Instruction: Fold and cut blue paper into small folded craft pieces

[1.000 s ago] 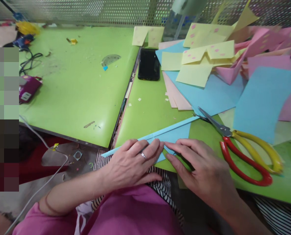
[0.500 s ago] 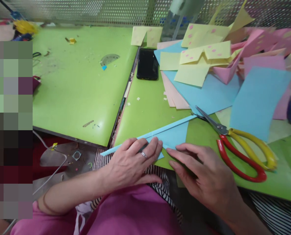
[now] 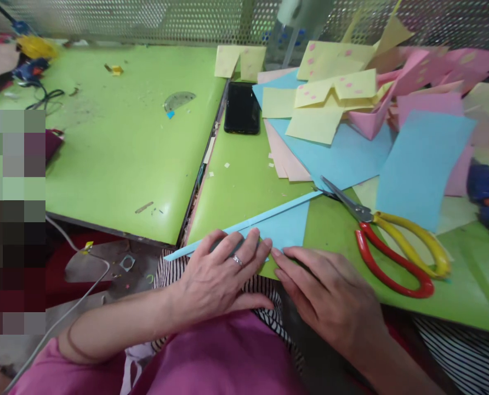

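A sheet of blue paper (image 3: 288, 226) with a narrow folded strip along its long far edge lies at the table's near edge. My left hand (image 3: 223, 269), with a ring on one finger, rests flat over the paper's near left part, its fingers stretched out. Close beside those fingertips, my right hand (image 3: 330, 296) reaches in from the right with fingers extended at the paper's near edge. It grips nothing that I can see. Scissors (image 3: 365, 214) with one red and one yellow handle lie right of the paper, blades pointing toward its far tip.
Behind lie a black phone (image 3: 242, 108), loose blue sheets (image 3: 425, 164) and folded yellow paper pieces (image 3: 335, 90). Pink folded paper (image 3: 409, 82) is heaped at the back right. A gap (image 3: 201, 175) divides two green tabletops. A protractor (image 3: 179, 101) lies on the left one.
My right hand's fingers have come closer together and nearer to my left fingertips. A small blue paper corner that showed between the hands is now mostly covered. The view has shifted slightly.
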Tool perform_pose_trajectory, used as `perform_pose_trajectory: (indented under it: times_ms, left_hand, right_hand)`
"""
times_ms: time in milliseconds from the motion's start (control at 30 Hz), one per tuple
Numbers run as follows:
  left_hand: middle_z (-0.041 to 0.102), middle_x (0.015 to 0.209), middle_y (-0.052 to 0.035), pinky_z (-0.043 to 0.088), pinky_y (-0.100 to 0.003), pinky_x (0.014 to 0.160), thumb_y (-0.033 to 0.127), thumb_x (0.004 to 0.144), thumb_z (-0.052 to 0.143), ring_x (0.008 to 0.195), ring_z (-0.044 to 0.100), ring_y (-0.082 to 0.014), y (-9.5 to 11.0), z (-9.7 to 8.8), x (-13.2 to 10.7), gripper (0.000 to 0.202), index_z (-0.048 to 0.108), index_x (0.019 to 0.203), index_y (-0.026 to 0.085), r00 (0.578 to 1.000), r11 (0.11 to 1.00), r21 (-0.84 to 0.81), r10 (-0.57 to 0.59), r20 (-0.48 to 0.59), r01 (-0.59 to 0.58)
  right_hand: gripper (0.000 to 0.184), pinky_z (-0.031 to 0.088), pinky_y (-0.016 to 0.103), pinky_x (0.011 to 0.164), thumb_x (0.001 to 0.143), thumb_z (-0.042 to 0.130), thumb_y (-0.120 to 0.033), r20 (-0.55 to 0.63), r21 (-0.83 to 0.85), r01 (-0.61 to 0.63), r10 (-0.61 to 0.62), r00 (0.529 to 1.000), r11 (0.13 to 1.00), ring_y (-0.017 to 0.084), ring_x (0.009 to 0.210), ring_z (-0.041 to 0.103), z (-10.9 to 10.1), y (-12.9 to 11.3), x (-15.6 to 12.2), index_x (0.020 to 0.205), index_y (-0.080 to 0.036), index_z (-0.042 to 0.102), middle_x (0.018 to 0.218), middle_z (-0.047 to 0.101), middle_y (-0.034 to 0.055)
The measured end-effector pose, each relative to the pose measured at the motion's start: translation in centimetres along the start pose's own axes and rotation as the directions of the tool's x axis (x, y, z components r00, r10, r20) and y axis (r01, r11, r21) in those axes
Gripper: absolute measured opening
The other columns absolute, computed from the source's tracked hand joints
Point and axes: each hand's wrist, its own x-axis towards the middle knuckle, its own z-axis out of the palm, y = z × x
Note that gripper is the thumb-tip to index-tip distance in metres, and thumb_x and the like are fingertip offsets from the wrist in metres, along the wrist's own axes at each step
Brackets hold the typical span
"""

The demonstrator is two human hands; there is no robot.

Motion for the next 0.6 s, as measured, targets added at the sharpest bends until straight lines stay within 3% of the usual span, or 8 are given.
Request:
perform_pose_trajectory:
  times_ms: [300, 500, 600]
  left_hand:
    - [0.056, 0.138, -0.0084, 0.036, -0.041, 0.101, 0.071, 0.092, 0.022, 0.116, 0.048, -0.0261, 1.4, 0.3, 0.3, 0.081, 0.049, 0.138, 0.011, 0.995, 0.995, 0.072, -0.07, -0.069, 0.075]
    - [0.054, 0.141, -0.009, 0.036, -0.044, 0.103, 0.069, 0.087, 0.045, 0.116, 0.05, -0.0274, 1.7, 0.7, 0.3, 0.078, 0.044, 0.142, 0.013, 0.997, 0.99, 0.118, -0.081, -0.021, 0.082]
    - [0.054, 0.141, -0.0099, 0.036, -0.047, 0.103, 0.072, 0.082, 0.052, 0.116, 0.051, -0.0298, 0.9, 0.2, 0.4, 0.083, 0.044, 0.141, 0.015, 0.997, 0.997, 0.0, -0.072, 0.005, 0.072]
  right_hand:
    - [0.016, 0.045, 0.035, 0.081, 0.09, 0.059, -0.018, -0.102, 0.017, -0.096, 0.097, 0.99, 0.995, 0.021, 0.087, 0.06, 0.6, -0.7, -0.5, 0.102, -0.012, 0.068, 0.095, 0.071, 0.0105]
    - [0.018, 0.043, 0.038, 0.076, 0.092, 0.057, -0.027, -0.061, -0.05, -0.049, 0.046, 0.997, 0.998, 0.023, 0.088, 0.06, 0.6, -0.8, -0.4, 0.104, -0.018, 0.068, 0.102, 0.072, 0.0095]
    - [0.022, 0.046, 0.037, 0.078, 0.093, 0.055, -0.036, -0.077, 0.01, -0.074, 0.075, 0.994, 0.997, 0.022, 0.089, 0.061, 0.3, -0.6, 0.1, 0.102, -0.019, 0.066, 0.101, 0.071, 0.0083]
